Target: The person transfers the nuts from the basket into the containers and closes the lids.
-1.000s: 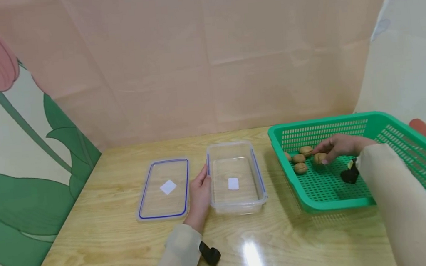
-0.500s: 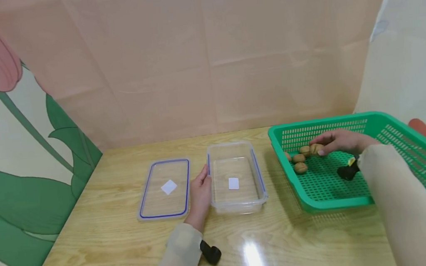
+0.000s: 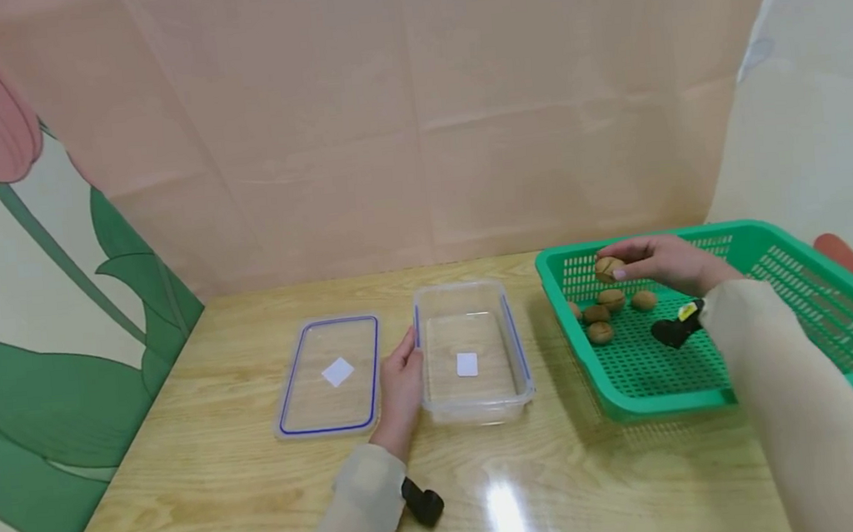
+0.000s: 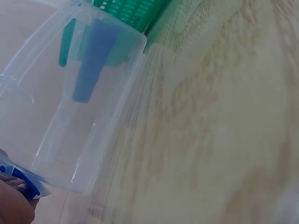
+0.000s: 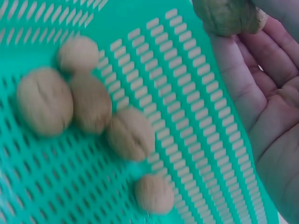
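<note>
My right hand (image 3: 670, 262) pinches a walnut (image 3: 610, 269) between thumb and fingers, raised above the left part of the green plastic basket (image 3: 678, 403). In the right wrist view, the held walnut (image 5: 226, 17) is at the top edge beside the palm. Several more walnuts (image 3: 597, 314) lie on the basket floor below. A clear food container (image 3: 478, 400) with blue-edged sides and a white label stands in the middle of the table. My left hand (image 3: 400, 383) holds its left side; in the left wrist view, the fingers are at a blue-edged side latch (image 4: 25, 182).
A clear lid (image 3: 330, 407) with a blue seal and a white label lies flat left of the container. Behind the wooden table (image 3: 210, 483) is a pink-beige backdrop (image 3: 296, 142). Black wrist cameras sit on both cuffs.
My right hand has taken hold of a walnut and lifted it up from the basket floor, moving slightly left. Another walnut is now visible beneath it. My left hand stays at the container.
</note>
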{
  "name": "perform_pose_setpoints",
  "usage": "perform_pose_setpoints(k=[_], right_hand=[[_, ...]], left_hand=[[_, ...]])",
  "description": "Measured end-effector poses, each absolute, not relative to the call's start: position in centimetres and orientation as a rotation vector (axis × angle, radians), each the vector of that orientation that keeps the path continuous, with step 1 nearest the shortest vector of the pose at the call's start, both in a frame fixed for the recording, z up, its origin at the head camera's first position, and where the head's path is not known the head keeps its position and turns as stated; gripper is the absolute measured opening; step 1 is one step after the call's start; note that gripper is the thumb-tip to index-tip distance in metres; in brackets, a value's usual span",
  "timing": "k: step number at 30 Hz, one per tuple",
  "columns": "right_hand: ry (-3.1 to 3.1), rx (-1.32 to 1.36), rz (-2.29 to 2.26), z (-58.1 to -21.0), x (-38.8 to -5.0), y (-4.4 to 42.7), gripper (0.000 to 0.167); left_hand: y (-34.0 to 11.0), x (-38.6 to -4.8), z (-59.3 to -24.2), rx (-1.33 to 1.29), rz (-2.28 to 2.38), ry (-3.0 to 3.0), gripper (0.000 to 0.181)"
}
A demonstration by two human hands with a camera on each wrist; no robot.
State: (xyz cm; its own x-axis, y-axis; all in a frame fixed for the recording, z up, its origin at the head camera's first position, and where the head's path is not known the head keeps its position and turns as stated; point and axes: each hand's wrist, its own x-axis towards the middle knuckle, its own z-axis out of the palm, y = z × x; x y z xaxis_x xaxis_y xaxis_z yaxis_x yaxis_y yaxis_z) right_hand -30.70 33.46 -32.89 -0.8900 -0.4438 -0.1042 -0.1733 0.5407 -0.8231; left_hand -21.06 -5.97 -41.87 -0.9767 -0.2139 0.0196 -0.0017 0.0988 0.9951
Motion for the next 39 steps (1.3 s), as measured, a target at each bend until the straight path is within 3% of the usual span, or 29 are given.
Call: perform_pose_setpoints(k=[15, 39], right_hand=[[2.303, -0.627, -1.669, -30.1, -31.4, 26.3, 0.038], [2.001, -0.911, -1.694, -30.1, -32.7, 17.6, 0.033]], left_hand=[[-6.3, -21.0, -41.5, 0.245, -1.937, -2.195, 0.04], [-6.5, -21.3, -41.7, 0.257, -1.948, -2.236, 0.042]])
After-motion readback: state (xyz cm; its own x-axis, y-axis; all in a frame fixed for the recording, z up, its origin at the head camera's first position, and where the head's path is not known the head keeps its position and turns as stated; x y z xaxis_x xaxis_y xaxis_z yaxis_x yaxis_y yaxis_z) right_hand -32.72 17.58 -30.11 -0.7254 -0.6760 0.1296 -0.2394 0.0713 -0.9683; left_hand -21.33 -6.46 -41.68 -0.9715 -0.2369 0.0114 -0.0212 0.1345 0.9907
